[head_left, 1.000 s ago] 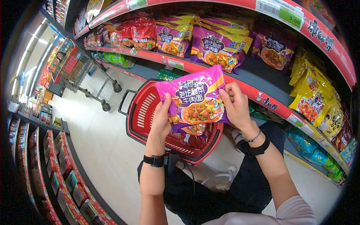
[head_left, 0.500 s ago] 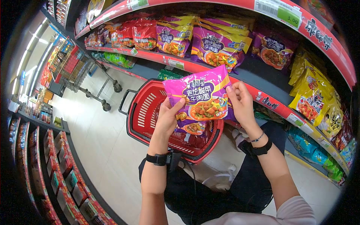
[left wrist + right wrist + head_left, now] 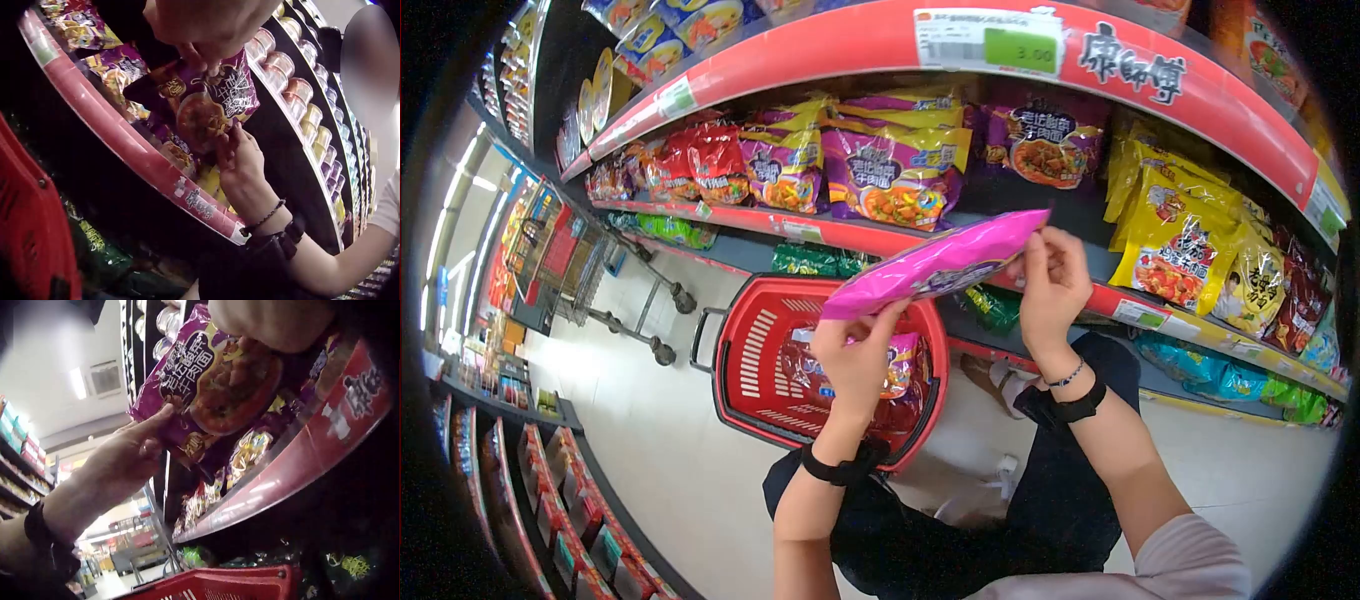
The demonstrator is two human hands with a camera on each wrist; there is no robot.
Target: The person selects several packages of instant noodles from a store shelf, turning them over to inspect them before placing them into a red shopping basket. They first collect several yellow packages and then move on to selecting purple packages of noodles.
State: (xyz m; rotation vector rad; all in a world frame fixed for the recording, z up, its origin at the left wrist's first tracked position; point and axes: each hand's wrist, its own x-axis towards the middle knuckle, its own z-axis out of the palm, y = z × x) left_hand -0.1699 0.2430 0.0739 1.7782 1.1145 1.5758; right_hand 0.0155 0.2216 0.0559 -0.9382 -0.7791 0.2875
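Observation:
A purple instant noodle packet is held up by both hands in front of the shelf, tilted so mostly its pink edge faces the head view. My left hand pinches its left end, thumb on top. The right hand grips the opposite end near the corner. In the left wrist view the packet's printed front with its bowl picture shows between the hands. Below it, a red shopping basket stands on the floor, with a purple packet and dark red packets inside.
Shelves to the front carry purple packets, red packets and yellow packets behind a red shelf edge. A shopping cart stands at the left. Another shelf runs along the lower left.
The packet has turned from front-facing to nearly edge-on, both hands still gripping it. The head view has shifted, showing more of the upper shelf and of the basket's contents.

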